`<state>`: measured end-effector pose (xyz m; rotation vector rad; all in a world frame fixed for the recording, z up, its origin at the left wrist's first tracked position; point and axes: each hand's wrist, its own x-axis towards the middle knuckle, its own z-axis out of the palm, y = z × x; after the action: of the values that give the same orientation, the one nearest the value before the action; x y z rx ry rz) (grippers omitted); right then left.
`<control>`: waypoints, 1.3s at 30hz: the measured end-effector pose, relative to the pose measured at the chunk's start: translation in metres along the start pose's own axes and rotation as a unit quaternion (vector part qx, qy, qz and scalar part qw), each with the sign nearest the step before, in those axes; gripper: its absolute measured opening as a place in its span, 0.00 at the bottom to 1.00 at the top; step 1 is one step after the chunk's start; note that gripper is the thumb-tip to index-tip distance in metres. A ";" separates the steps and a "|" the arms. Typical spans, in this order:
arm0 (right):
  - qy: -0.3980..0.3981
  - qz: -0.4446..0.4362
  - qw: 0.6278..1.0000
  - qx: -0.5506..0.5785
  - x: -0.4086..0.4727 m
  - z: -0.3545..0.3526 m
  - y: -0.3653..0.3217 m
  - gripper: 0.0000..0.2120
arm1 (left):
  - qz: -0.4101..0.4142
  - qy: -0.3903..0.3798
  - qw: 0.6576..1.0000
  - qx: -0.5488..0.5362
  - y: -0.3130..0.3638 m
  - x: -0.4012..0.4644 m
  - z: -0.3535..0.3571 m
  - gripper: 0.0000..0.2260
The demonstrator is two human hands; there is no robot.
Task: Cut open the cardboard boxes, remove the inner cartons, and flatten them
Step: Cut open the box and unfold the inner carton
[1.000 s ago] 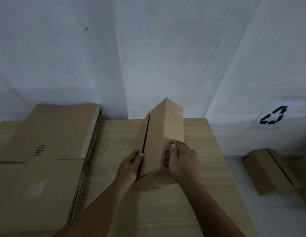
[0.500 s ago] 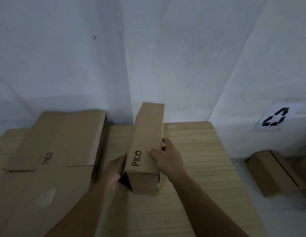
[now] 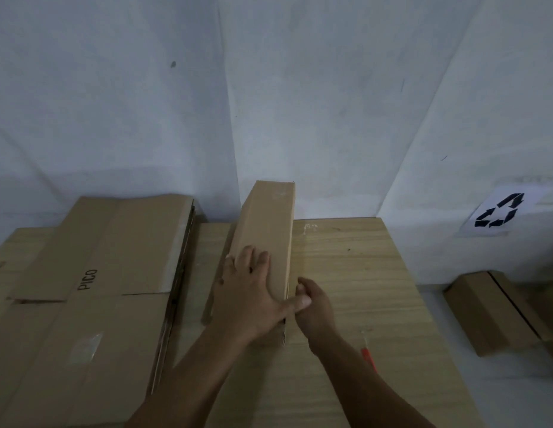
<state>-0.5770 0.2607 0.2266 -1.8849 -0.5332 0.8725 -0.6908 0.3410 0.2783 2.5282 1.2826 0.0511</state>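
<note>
Centrally, the wooden tabletop (image 3: 355, 273) carries all the work; a stack of flattened cardboard (image 3: 93, 273), marked PICO, covers its left part, and a closed box (image 3: 491, 313) lies on the floor at right, below a recycling sign (image 3: 499, 215). The carton (image 3: 266, 223) in hand, long and narrow, lies lengthwise on the tabletop just beside the stack, its far end toward the wall. The left hand (image 3: 247, 291) rests flat on its top face, fingers spread and straight, thumb reaching over the right edge. The right hand (image 3: 313, 301) sits against the carton's right side with fingers curled at that edge; whether it grips a flap cannot be told. A small red tool (image 3: 369, 356) lies on the tabletop beside the right forearm. Probable risks: pressing down before the seam is freed would buckle the panels instead of folding them, and the forearm could sweep the tool off the tabletop.
</note>
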 end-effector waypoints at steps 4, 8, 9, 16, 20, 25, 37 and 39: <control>-0.048 0.054 0.996 -0.047 -0.002 0.015 0.033 0.20 | -0.013 0.040 0.999 -0.016 -0.009 0.000 0.008 0.52; -0.037 0.065 0.997 -0.013 -0.009 0.016 0.038 0.32 | -0.022 0.069 0.988 -0.137 -0.029 0.002 0.005 0.47; -0.029 0.063 0.998 -0.001 -0.010 0.013 0.037 0.32 | -0.032 0.069 0.980 -0.184 -0.036 0.003 0.006 0.47; 0.048 0.003 0.994 -0.102 0.002 -0.001 0.047 0.30 | -0.082 0.047 0.864 -0.494 -0.075 -0.004 0.048 0.31; 0.045 -0.042 0.984 -0.165 0.006 0.000 0.057 0.28 | -0.111 0.030 0.837 -0.536 -0.088 -0.010 0.071 0.23; 0.048 -0.052 0.967 -0.247 0.006 0.005 0.060 0.30 | -0.136 -0.009 0.857 -0.498 -0.107 -0.010 0.095 0.25; 0.222 0.103 0.915 -0.322 -0.046 -0.058 0.148 0.23 | -0.111 0.004 0.886 -0.450 -0.100 -0.011 0.101 0.30; 0.223 0.138 0.902 -0.343 -0.053 -0.066 0.159 0.22 | -0.110 0.001 0.883 -0.456 -0.100 -0.011 0.102 0.28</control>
<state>-0.5617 0.1152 0.1218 -2.7620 -0.3025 0.4015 -0.7589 0.3615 0.1536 1.5701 1.1509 0.4852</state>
